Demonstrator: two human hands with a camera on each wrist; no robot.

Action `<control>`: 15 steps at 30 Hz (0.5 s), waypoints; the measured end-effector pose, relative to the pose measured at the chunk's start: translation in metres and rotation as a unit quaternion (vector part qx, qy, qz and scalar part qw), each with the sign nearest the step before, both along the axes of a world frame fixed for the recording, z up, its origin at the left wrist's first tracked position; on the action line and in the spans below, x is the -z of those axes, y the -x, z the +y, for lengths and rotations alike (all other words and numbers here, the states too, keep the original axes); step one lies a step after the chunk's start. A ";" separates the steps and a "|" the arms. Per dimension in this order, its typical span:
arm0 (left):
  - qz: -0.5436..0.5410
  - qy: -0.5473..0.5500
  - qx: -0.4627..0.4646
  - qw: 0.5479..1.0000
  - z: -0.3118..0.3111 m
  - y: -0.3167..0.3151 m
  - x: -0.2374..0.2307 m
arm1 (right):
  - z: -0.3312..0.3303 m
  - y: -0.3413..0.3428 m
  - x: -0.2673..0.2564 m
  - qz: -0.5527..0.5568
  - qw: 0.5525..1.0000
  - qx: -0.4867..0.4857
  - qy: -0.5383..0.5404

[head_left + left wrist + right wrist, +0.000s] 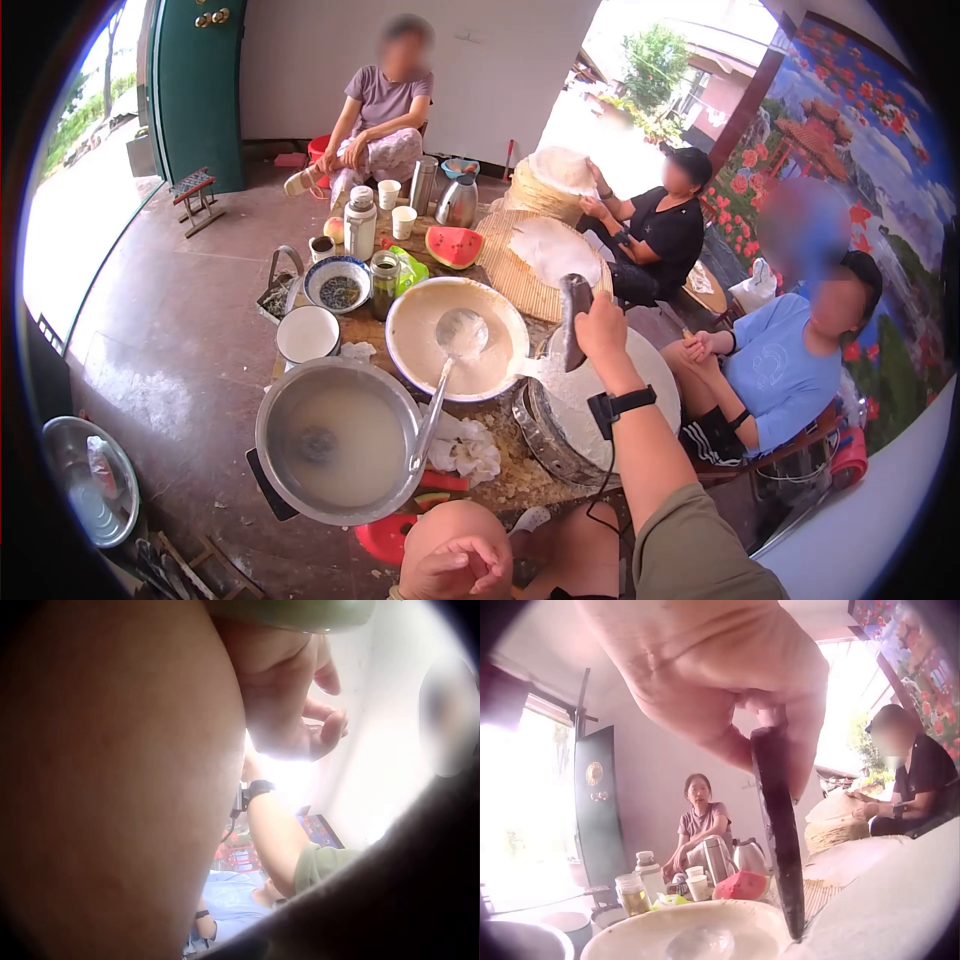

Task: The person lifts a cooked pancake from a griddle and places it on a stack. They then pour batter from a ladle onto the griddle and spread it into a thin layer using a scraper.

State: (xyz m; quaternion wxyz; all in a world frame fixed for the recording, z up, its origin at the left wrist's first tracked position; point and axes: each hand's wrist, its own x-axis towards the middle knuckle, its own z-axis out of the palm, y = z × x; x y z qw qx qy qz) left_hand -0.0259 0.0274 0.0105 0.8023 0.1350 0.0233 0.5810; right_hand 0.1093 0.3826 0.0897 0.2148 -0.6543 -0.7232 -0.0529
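One dark scraper [575, 322], gripped between fingers and thumb of my right hand [603, 332]; forearm extended across griddle [590, 410]. My left hand [460, 572]: loosely curled near knee [450, 528].

Scraper [575, 325], one: dark, flat, narrow seen edge-on (rough along its edges), held upright at the griddle's far-left edge, beside the basin; contact below cannot be told. Griddle [548, 452], one: round, raised, coated with a pale layer [577, 412], level, near the table's near edge. Basin [394, 340], one: wide, cream-coloured, upright, holding off-white mixture [415, 325], at the griddle's left edge.
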 end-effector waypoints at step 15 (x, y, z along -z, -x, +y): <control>0.289 -0.180 -0.004 0.940 0.048 0.030 -0.050 | -0.068 -0.050 -0.012 -0.019 0.968 -0.124 0.219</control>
